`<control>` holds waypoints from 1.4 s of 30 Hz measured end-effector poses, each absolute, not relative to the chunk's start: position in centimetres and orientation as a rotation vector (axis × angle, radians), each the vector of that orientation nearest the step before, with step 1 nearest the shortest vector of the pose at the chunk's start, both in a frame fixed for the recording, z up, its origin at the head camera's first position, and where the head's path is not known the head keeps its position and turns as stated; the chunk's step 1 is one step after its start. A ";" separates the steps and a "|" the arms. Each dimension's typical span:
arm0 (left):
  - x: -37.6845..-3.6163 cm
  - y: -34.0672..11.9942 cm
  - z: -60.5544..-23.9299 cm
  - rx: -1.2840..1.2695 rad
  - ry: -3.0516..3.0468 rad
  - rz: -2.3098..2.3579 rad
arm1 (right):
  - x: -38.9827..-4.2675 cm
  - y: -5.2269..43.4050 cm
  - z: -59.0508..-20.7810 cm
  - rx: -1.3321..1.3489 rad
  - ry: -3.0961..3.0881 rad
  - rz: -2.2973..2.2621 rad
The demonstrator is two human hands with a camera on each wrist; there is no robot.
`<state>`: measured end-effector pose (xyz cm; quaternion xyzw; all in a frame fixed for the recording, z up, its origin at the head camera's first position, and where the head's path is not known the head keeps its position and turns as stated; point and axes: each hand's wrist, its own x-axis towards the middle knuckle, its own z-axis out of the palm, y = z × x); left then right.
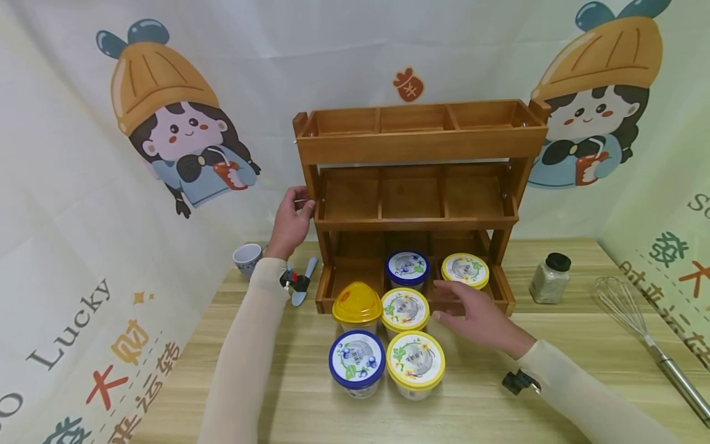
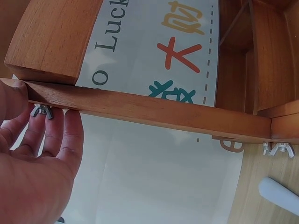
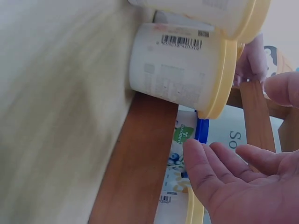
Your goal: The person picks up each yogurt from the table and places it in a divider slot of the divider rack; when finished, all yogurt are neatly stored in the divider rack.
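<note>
At the left post (image 1: 312, 179) of the rack (image 1: 421, 148): I see the left hand (image 1: 291, 223) gripping it between thumb and fingers, presumably for steadiness; hidden fingertips leave the firmness unclear to me.
Right hand (image 1: 481, 313): loosely spread, holding nothing, beside the front cups (image 1: 416, 361).
Front cups: four, clustered on the tabletop (image 1: 482, 401), apparently for easy reach.
Bottom tier (image 1: 355, 269): two more cups (image 1: 465, 267), penned behind its lip.
</note>
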<state>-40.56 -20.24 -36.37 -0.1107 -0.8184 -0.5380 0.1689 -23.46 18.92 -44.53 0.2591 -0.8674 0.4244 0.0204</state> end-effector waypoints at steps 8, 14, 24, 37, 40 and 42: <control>-40.6 -20.2 -36.2 -0.325 -2.320 -1.531 | -21.9 19.5 -45.0 0.841 -2.731 1.338; -40.6 -20.2 -36.3 -0.319 -2.325 -1.530 | -20.6 19.8 -45.5 0.938 -2.748 1.449; -40.7 -20.3 -36.5 -0.310 -2.332 -1.537 | -19.5 18.9 -46.3 1.063 -2.750 1.630; -40.5 -20.1 -36.5 -0.324 -2.319 -1.523 | -19.1 17.8 -46.8 1.069 -2.797 1.596; -40.4 -20.1 -36.4 -0.315 -2.324 -1.527 | -19.0 17.6 -46.8 1.060 -2.820 1.569; -40.4 -20.1 -36.3 -0.308 -2.328 -1.526 | -19.0 17.5 -46.7 1.054 -2.822 1.562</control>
